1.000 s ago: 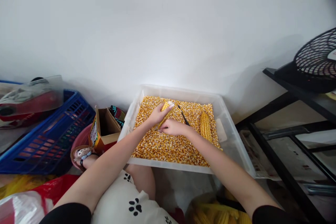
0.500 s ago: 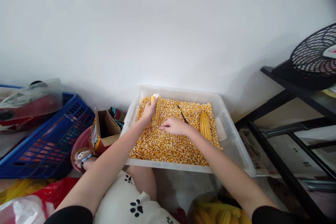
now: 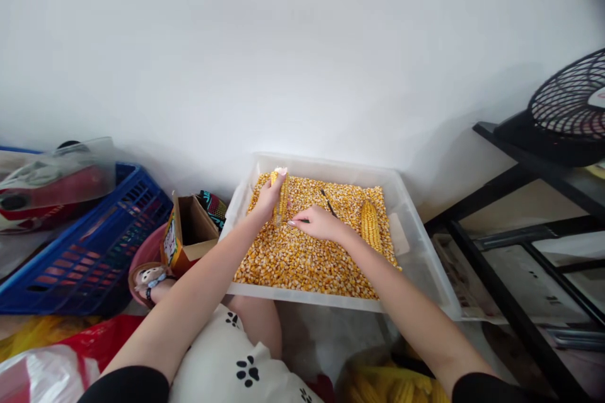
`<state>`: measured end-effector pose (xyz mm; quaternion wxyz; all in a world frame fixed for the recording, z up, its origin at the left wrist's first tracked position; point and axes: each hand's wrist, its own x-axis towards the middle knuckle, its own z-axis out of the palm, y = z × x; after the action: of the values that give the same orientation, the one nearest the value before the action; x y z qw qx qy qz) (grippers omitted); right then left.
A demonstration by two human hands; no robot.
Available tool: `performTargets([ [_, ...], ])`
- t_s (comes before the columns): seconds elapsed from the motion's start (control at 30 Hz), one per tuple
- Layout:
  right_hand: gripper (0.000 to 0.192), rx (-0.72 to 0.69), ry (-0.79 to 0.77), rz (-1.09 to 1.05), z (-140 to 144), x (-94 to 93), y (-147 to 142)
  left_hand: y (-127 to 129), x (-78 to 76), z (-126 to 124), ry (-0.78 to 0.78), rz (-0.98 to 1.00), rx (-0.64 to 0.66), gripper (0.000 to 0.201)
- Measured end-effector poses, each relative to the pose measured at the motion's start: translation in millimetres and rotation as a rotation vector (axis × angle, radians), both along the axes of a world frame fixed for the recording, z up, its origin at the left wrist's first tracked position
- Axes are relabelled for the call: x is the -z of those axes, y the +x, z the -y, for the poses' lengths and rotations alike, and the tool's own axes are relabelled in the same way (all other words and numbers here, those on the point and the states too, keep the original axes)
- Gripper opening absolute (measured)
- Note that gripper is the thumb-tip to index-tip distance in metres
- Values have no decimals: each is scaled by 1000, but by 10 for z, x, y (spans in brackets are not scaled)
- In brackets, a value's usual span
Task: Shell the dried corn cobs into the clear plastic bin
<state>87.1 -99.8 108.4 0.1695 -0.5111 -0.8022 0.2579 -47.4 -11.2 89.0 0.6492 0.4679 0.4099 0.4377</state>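
Observation:
My left hand (image 3: 268,197) is wrapped round an upright ear of corn (image 3: 282,200), its pale end showing at the top. Close to the lower end of that ear, my right hand (image 3: 317,224) is closed in a pinch on a thin dark tool (image 3: 302,221); its exact kind is too small to make out. Loose corn kernels (image 3: 302,264) cover the floor of a translucent plastic bin (image 3: 331,303) beneath both hands. Beyond the right hand, a slim black tool (image 3: 328,203) lies on the kernels. A second ear of corn (image 3: 371,227) rests at the right.
Left of the bin stand an opened cardboard box (image 3: 191,227) and a blue plastic basket (image 3: 89,264). A black fan (image 3: 567,107) sits on a dark-framed rack (image 3: 501,227) at the right. Below the bin, a yellow bag (image 3: 392,384) holds more ears.
My right hand has shifted slightly up, and more of the dark tool shows in its fingers. The left hand keeps its hold on the ear of corn.

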Motion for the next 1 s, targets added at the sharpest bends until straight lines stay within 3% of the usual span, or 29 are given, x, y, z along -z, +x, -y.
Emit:
performTargets([
  [0.33, 25, -11, -14, 26, -16, 92, -47, 32, 38, 14, 84, -18, 42, 46],
  [0.53, 26, -29, -6, 62, -20, 120, -62, 22, 88, -20, 177, -95, 3, 46],
  [0.83, 25, -18, 32, 147, 1, 119, -86, 34, 14, 70, 316, -239, -32, 43],
  [1.0, 23, -173, -77, 163, 51, 178, -215, 66, -7, 126, 384, -281, 4, 42],
])
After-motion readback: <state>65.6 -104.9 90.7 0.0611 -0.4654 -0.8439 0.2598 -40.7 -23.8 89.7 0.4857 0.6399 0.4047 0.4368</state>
